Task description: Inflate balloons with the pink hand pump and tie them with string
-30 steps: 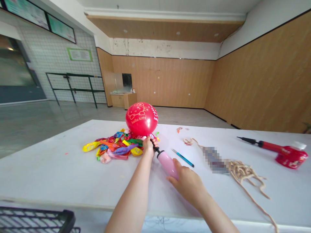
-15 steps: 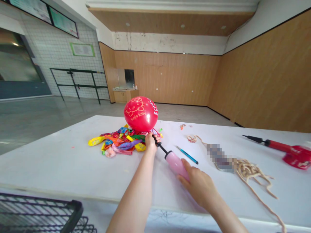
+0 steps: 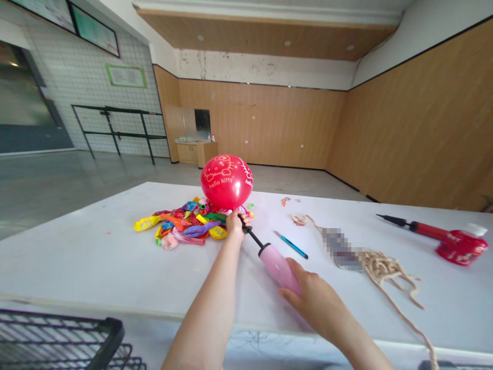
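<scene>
A red printed balloon (image 3: 227, 181), partly blown up, stands above a white table (image 3: 96, 257). My left hand (image 3: 235, 226) is closed round the balloon's neck where it sits on the black nozzle of a pink hand pump (image 3: 276, 264). My right hand (image 3: 310, 298) grips the pump's pink body nearer to me. The black rod between nozzle and body is drawn out. Just behind my left hand lies a heap of flat coloured balloons (image 3: 185, 226).
A blue pen (image 3: 291, 245) lies right of the pump. Beige cord (image 3: 389, 272) is piled further right, trailing over the table's near edge. A red pump (image 3: 419, 229) and a red tub (image 3: 461, 247) are at far right. A black wire basket (image 3: 57, 344) sits at lower left.
My right hand has pulled the pink pump body back toward me, exposing more of the black rod. The balloon and left hand stay in place.
</scene>
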Action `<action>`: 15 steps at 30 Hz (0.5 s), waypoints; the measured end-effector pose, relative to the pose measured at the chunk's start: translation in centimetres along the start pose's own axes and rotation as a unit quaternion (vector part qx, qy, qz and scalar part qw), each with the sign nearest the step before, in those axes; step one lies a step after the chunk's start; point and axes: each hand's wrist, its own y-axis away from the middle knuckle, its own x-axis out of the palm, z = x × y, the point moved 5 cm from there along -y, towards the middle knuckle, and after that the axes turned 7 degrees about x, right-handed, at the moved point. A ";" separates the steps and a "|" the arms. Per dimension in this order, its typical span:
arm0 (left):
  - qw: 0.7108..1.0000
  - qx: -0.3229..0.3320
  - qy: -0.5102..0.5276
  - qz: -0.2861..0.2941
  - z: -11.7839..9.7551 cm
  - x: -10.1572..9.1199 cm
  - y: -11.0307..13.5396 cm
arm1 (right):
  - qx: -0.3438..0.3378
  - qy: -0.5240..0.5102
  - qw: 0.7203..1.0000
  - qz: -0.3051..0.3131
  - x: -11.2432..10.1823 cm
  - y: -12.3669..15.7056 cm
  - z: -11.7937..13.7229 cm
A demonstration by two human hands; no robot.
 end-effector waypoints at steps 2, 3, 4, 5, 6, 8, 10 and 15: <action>1.000 0.016 -0.013 -0.018 -0.4 -0.2 0.0 | 0.004 -0.002 1.000 0.014 -0.1 1.4 -1.3; 0.999 0.019 -0.015 -0.021 -0.6 -0.2 0.0 | 0.008 0.000 1.000 0.018 -0.1 1.9 -1.7; 0.999 0.020 -0.013 -0.023 -0.7 -0.1 0.1 | 0.014 0.006 1.000 0.019 0.0 2.2 -2.0; 0.999 0.021 -0.011 -0.022 -0.7 -0.1 0.1 | 0.020 0.015 1.000 0.016 0.0 2.2 -2.1; 1.000 0.021 -0.009 -0.021 -0.7 0.0 0.2 | 0.024 0.027 0.999 0.011 0.0 2.1 -1.9; 0.999 0.027 -0.005 -0.017 -0.7 0.1 0.2 | 0.024 0.049 0.999 -0.006 0.0 1.1 -1.0; 0.999 0.029 -0.005 -0.015 -0.5 0.2 0.3 | 0.012 0.061 0.998 -0.025 0.0 -0.5 0.8; 0.999 0.025 -0.029 -0.020 0.0 0.1 0.5 | 0.005 0.060 0.996 -0.063 0.2 -4.6 5.1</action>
